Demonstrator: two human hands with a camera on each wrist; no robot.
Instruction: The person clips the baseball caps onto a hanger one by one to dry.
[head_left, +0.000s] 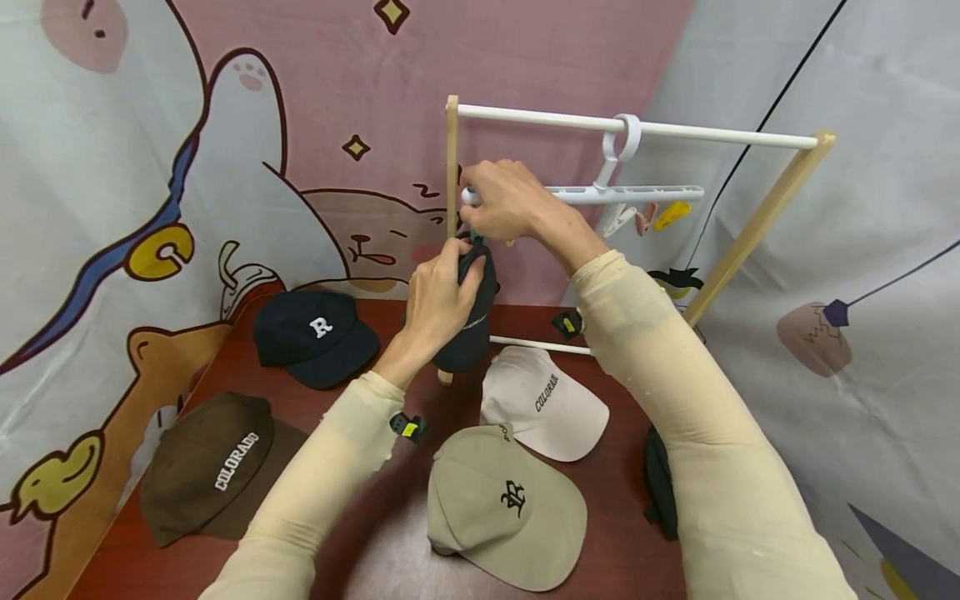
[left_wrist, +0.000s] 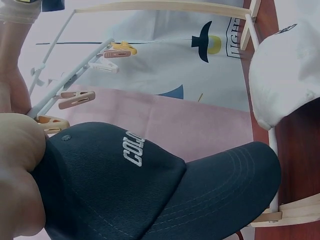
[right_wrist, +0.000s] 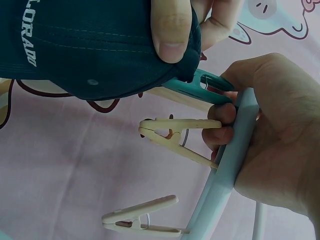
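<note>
Left hand: while the right hand [head_left: 506,202] is up at the end of the white clip hanger [head_left: 626,195], the left hand [head_left: 441,293] pinches the dark COLORADO cap [left_wrist: 115,175] between thumb and fingers.
Dark COLORADO cap: held in the air just below the hanger's end, beside the wooden post [head_left: 452,167], its brim pointing down.
Right hand: curled about the hanger's end, its fingers pinching the handles of the green clothespin [right_wrist: 200,93].
Green clothespin: its tip meets the cap's edge; whether it bites the fabric, I cannot tell.
Other clips: a cream clothespin [right_wrist: 192,123] sits next along the bar; white [head_left: 617,219], pink [head_left: 646,218] and yellow [head_left: 672,215] ones hang near the far end.
Rack: the hanger hooks over its white top rail [head_left: 540,117].
Table: on the reddish-brown top [head_left: 367,542] lie a navy R cap [head_left: 296,333], a brown COLORADO cap [head_left: 202,467], an off-white COLORADO cap [head_left: 517,387], a khaki cap [head_left: 472,475] and, partly behind the right forearm, another dark cap [head_left: 660,483].
</note>
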